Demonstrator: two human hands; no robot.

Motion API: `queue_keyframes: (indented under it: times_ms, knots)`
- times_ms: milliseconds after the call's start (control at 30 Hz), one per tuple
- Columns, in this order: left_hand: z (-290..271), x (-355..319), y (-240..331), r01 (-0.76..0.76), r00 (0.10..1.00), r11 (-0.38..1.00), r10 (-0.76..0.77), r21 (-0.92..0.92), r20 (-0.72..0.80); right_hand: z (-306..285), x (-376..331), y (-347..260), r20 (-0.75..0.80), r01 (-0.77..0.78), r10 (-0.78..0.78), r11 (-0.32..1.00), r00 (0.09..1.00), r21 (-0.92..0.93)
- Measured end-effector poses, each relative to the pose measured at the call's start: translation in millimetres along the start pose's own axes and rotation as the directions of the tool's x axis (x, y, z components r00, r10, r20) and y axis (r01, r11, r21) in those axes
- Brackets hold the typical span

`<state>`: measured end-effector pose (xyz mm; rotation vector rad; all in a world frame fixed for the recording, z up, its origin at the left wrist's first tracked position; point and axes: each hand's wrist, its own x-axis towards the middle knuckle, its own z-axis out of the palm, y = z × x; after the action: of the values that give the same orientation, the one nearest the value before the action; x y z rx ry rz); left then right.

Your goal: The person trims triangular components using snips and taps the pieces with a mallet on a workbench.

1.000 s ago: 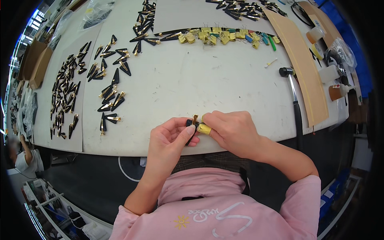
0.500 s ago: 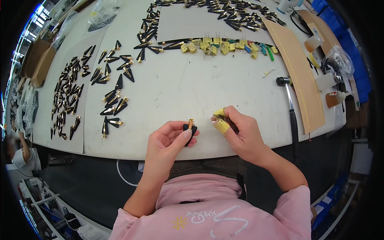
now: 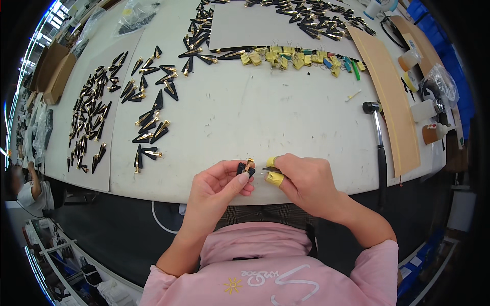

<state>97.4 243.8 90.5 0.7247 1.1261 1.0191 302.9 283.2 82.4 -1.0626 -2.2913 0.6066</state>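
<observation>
Close to the table's front edge, my left hand (image 3: pixel 217 188) pinches a black triangular hair clip (image 3: pixel 242 169) with gold metal fittings between thumb and fingers. Its gold end points up and away from me. Just to the right, my right hand (image 3: pixel 309 178) has yellow tape wrapped on the thumb and forefinger. Between those taped fingers is a thin dark pointed tool (image 3: pixel 269 169), its tip toward the clip with a small gap. The palm hides the rest of that tool, so its exact kind does not show.
Loose hair clips (image 3: pixel 153 120) lie left of my hands, and more cover a grey board (image 3: pixel 92 115) beyond. Yellow-wrapped binder clips (image 3: pixel 280 58) line the board ahead. At right are a mallet (image 3: pixel 378 137), a tan strip (image 3: pixel 398 122), a cotton swab (image 3: pixel 353 95) and bottles (image 3: pixel 434 133).
My right hand has come slightly lower and left, with the dark tip now nearer the clip. The clip has tilted in my left hand. The whole view has shifted a little.
</observation>
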Motion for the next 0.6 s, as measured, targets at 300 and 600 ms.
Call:
queue_keyframes:
  times_ms: [300,600]
  knots:
    - [1,-1,2,-0.026,0.999,0.999,0.027,-0.033,0.041,-3,5,-8,0.107,-0.302,0.286,0.836,0.952,0.458]
    - [17,-1,7,-0.176,0.981,0.983,0.171,-0.052,-0.088,-10,18,-1,0.328,-0.502,0.499,0.267,0.802,0.822]
